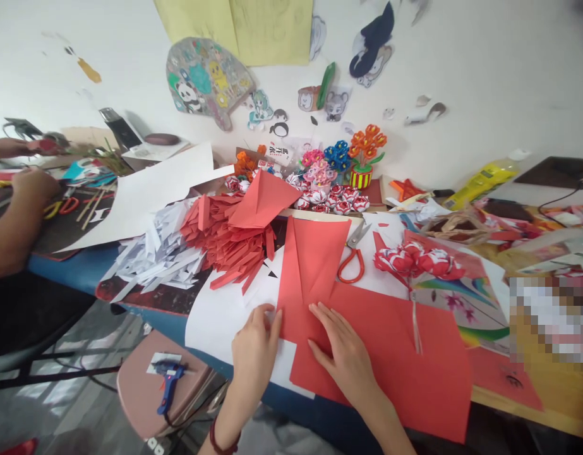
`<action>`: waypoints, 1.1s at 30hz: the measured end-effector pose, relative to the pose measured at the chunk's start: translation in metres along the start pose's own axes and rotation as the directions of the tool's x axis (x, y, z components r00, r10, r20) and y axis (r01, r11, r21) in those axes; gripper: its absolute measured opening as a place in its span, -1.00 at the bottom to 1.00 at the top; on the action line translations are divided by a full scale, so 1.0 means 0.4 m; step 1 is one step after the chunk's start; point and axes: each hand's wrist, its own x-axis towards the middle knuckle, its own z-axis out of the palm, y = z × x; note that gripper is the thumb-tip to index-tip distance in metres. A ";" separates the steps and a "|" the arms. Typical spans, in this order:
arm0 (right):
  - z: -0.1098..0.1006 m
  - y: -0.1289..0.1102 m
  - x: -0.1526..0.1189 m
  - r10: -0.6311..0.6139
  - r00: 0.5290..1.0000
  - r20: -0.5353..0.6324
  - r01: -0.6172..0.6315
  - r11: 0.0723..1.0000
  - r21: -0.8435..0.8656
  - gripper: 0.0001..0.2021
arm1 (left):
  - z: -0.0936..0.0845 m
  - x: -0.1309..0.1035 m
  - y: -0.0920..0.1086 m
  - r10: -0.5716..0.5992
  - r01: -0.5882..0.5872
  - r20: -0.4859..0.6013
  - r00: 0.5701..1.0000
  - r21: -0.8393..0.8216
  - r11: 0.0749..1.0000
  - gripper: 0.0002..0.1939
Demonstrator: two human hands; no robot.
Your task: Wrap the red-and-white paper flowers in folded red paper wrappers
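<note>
A folded piece of red paper [319, 253] with diagonal creases lies in front of me, over a larger red sheet [414, 360]. My right hand [341, 347] rests on the red paper, fingers stretched out and spread. At the folded piece's left edge is my left hand [256, 344], its fingers bent and its thumb apart, touching that edge. Neither hand grips anything that I can see. Orange-handled scissors [352, 259] lie just right of the folded piece, blades partly apart. White paper [215, 316] lies under the red paper.
Piles of red paper strips [225, 240] and white paper strips [158, 253] lie to the left. Red-and-white paper flowers [417, 259] are at right, with pots of bright flowers [362, 158] behind. A blue glue gun [168, 385] sits on a pink stool [134, 385]. Another person's arm [11, 221] is at far left.
</note>
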 end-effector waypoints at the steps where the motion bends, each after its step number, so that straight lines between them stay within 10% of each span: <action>1: 0.000 -0.001 -0.001 0.000 1.000 -0.008 0.000 1.000 0.003 -0.37 | -0.003 0.016 0.002 -0.043 0.044 0.037 0.998 -0.017 0.999 -0.75; 7: -0.006 -0.003 0.004 -0.016 0.999 -0.047 0.016 1.000 0.004 -0.39 | -0.007 0.091 -0.011 -0.091 0.139 0.289 0.953 -0.150 0.979 -0.69; 14: -0.002 -0.022 0.005 0.139 0.977 -0.159 -0.120 0.985 0.128 -0.50 | -0.011 0.077 0.014 0.131 0.002 0.396 0.909 -0.319 0.948 -0.72; 21: 0.010 -0.043 0.009 0.535 0.805 -0.256 -0.351 0.777 0.522 -0.24 | -0.031 -0.014 0.003 0.199 0.016 0.290 0.936 -0.599 0.800 -0.71; 27: -0.047 -0.068 0.063 0.570 0.815 0.105 -0.406 0.432 0.805 -0.71 | -0.049 -0.008 0.012 0.172 -0.021 0.130 0.976 -0.735 0.678 -0.68; 33: -0.086 -0.084 0.174 0.608 0.793 0.051 -0.336 0.366 0.868 -0.67 | -0.041 0.085 0.066 0.123 0.136 0.198 0.972 -0.911 0.388 -0.64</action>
